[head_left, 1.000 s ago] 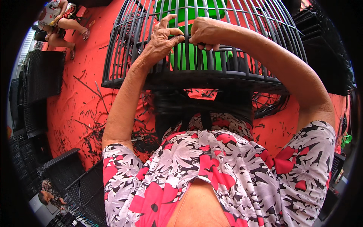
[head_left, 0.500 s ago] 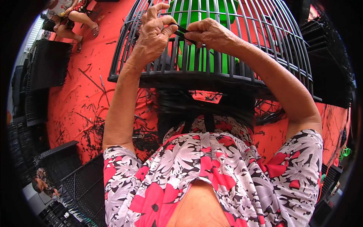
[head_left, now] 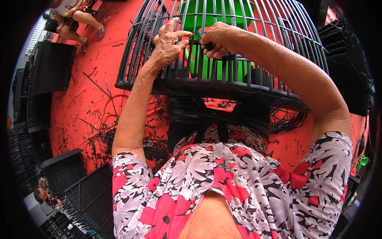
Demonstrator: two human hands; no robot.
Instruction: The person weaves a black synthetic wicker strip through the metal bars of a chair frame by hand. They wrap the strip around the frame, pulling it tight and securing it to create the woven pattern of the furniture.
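Observation:
A large curved frame of dark bars (head_left: 278, 40), like an open cage, stands in front of me. My left hand (head_left: 169, 47) is at its near side, thumb and forefinger pinching at a black strip (head_left: 195, 42) beside an upright bar. The other fingers of that hand are partly raised. Just to the right, my right hand (head_left: 223, 40) is closed, its fingertips gripping the strip's other end. Much of the strip is hidden by the fingers and bars. Behind the bars shows a bright green plastic container (head_left: 217, 67).
Dark woven panels (head_left: 51, 65) are stacked at the left, with more panels (head_left: 342, 59) at the right. Black strip scraps (head_left: 99, 139) litter the red floor covering (head_left: 67, 115). A seated person (head_left: 75, 20) is at the far left, another person (head_left: 47, 193) at the lower left.
My left hand has moved down and a little right. My right hand has shifted slightly right, its elbow swinging outward. The strip, seen stretched between both hands before, is now mostly hidden.

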